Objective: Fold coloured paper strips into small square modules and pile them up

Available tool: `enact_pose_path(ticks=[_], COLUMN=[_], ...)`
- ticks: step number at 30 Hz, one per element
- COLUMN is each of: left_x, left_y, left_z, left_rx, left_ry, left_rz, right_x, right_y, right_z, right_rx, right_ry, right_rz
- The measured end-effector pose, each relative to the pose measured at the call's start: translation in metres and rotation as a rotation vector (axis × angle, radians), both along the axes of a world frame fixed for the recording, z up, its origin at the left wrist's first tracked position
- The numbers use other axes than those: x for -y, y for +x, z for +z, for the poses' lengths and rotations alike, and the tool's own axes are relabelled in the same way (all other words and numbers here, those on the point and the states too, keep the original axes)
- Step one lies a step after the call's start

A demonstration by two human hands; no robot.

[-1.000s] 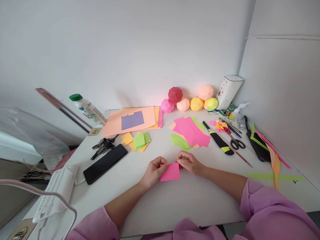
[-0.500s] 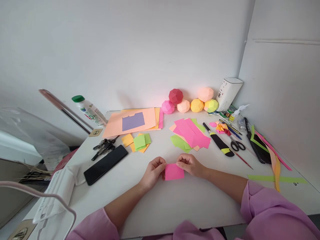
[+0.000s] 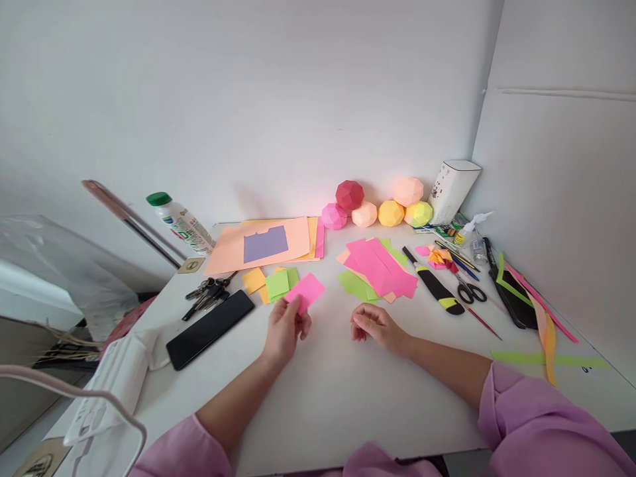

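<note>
A pink piece of paper point(image 3: 307, 291) is pinched in my left hand point(image 3: 285, 331), tilted and overlapping the edge of the small green and orange paper squares point(image 3: 277, 285). My right hand point(image 3: 376, 324) rests near the middle of the table with its fingers curled in and nothing visible in them. Beyond it lies a loose pile of pink, green and peach paper pieces point(image 3: 380, 268). Farther back on the left are large paper sheets point(image 3: 228, 248) with a purple piece point(image 3: 265, 244) on top.
Faceted paper balls point(image 3: 391, 213) stand along the wall. A utility knife point(image 3: 437, 286), scissors point(image 3: 470, 291) and paper strips point(image 3: 549, 358) lie right. A black phone point(image 3: 211, 329), keys point(image 3: 206, 295), a white power strip point(image 3: 112, 384) and a green-capped bottle point(image 3: 181, 224) are left.
The pink paper has gone from between both hands to my left hand alone, moving left and away from me toward the small squares. My right hand has let go of it and stayed in place.
</note>
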State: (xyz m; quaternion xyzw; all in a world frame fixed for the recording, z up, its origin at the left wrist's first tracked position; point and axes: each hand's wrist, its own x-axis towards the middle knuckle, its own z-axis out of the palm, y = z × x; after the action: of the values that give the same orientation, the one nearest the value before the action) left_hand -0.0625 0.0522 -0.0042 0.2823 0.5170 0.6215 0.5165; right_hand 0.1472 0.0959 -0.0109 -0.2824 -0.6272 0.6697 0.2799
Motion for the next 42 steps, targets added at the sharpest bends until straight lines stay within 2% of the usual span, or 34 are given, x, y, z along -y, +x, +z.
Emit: enact_pose_path(ticks=[1,3,5,8,11,13,15,16,19,21,23,25,27,36,42], left_x=[-0.005,-0.012,-0.015,-0.010,0.000,0.006,0.009,0.010,0.011,0.010,0.010,0.009,0.009,0.009,0.007], left_y=[-0.005,-0.013,-0.015,-0.006,0.006,0.011,0.013,0.013,0.012,0.011,0.011,0.010,0.010,0.011,0.012], left_z=[0.001,0.000,-0.004,-0.010,-0.014,-0.014,-0.014,-0.013,-0.013,-0.013,-0.014,-0.015,-0.016,-0.013,-0.012], left_rx=[0.056,0.165,0.174,0.123,-0.177,-0.484,-0.770,-0.869,-0.975,-0.986,-0.995,-1.000,-0.995,-0.861,-0.517], left_ry=[0.010,-0.020,-0.151,-0.171,-0.112,-0.033,0.090,0.151,0.233,0.233,0.230,0.233,0.239,0.251,0.066], left_rz=[0.069,0.112,0.047,-0.056,-0.290,-0.414,-0.486,-0.506,-0.545,-0.561,-0.569,-0.569,-0.567,-0.521,-0.478], right_x=[0.000,0.000,0.000,0.000,0.002,0.003,0.003,0.001,-0.012,-0.024,-0.036,-0.043,-0.046,-0.043,-0.044], right_y=[0.000,0.000,0.000,0.000,-0.001,-0.002,-0.002,-0.002,0.002,0.006,0.011,0.014,0.015,0.016,0.020], right_z=[0.000,-0.002,-0.003,-0.004,-0.004,-0.005,-0.005,-0.006,-0.008,-0.011,-0.016,-0.021,-0.025,-0.021,-0.018], right_rx=[0.013,0.046,0.066,0.083,0.116,0.143,0.185,0.216,0.396,0.651,0.920,1.093,1.174,1.157,1.119], right_ry=[0.000,0.005,0.011,0.037,0.099,0.157,0.285,0.402,0.901,1.120,1.151,1.114,1.107,1.192,1.156], right_rz=[0.005,0.012,0.014,0.013,0.020,0.027,0.009,-0.024,-0.240,-0.459,-0.555,-0.529,-0.483,-0.400,-0.422])
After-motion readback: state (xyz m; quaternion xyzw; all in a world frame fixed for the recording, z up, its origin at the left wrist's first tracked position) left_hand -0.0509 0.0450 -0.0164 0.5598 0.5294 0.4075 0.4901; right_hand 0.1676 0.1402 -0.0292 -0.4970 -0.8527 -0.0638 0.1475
